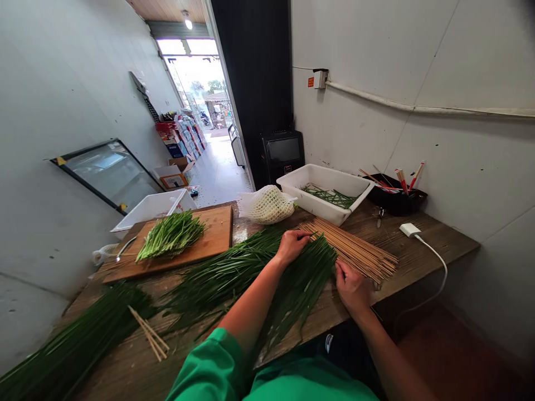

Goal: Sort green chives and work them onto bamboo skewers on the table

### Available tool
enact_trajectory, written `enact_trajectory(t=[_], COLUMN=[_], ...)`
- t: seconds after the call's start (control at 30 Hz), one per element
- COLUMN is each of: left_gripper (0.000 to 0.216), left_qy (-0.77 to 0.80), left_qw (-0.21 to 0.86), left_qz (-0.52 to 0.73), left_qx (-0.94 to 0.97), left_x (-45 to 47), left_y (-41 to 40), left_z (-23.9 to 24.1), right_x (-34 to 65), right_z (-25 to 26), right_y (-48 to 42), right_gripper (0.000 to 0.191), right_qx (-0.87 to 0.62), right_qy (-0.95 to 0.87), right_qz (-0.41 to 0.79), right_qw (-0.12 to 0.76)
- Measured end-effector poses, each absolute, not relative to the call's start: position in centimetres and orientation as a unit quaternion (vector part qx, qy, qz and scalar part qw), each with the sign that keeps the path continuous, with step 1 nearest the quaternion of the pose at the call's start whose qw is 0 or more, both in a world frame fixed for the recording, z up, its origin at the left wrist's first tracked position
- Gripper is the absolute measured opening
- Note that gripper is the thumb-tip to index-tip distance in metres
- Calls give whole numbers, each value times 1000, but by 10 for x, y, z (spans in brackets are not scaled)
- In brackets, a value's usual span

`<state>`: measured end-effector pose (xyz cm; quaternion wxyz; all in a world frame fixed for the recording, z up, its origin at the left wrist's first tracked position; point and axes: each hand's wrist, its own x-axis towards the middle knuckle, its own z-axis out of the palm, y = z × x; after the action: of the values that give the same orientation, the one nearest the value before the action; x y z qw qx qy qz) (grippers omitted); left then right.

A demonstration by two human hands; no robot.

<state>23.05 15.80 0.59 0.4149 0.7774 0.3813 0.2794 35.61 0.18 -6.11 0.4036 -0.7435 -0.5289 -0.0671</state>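
Long dark-green garlic chives (301,295) lie in a loose spread across the middle of the wooden table. Over their top edge, my left hand (292,247) is closed in a pinch, with a thin green chive tip showing at its fingertips. My right hand (351,285) is closed at the right edge of the chives; what its fingertips hold, if anything, is too small to make out. Just beyond both hands lies a flat row of bamboo skewers (355,250). Another bundle of long chives (79,334) rests at the left, with several short pale sticks (149,334) beside it.
A cutting board (219,228) at the back left bears cut green stems (171,235). Behind the chives sit a net-wrapped pale bundle (267,206) and a white tub (288,181) with green pieces inside. A black container (393,200) and a white charger (410,229) are at right.
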Motion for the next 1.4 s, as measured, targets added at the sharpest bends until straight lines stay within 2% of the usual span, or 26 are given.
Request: enact_trajectory(t=[0.6, 0.93, 1.03, 1.17, 1.4], left_gripper=[22, 36, 37, 29, 22], left_qy=[342, 255, 333, 463, 470], left_qw=[375, 342, 290, 146, 72], left_qz=[300, 196, 200, 149, 46], left_qx=[807, 883, 875, 861, 879], left_x=[232, 219, 203, 183, 183], left_y=[158, 163, 179, 197, 201], left_z=[4, 15, 22, 25, 7], right_x=[356, 356, 358, 359, 358], right_z=[-62, -62, -65, -67, -65], right_y=[2, 2, 3, 4, 3], right_gripper=[38, 38, 38, 37, 38], right_qx=[-745, -747, -744, -742, -743], right_qy=[-530, -520, -526, -527, -528], right_qz=[-59, -58, -57, -60, -58], right_qw=[401, 410, 408, 410, 407])
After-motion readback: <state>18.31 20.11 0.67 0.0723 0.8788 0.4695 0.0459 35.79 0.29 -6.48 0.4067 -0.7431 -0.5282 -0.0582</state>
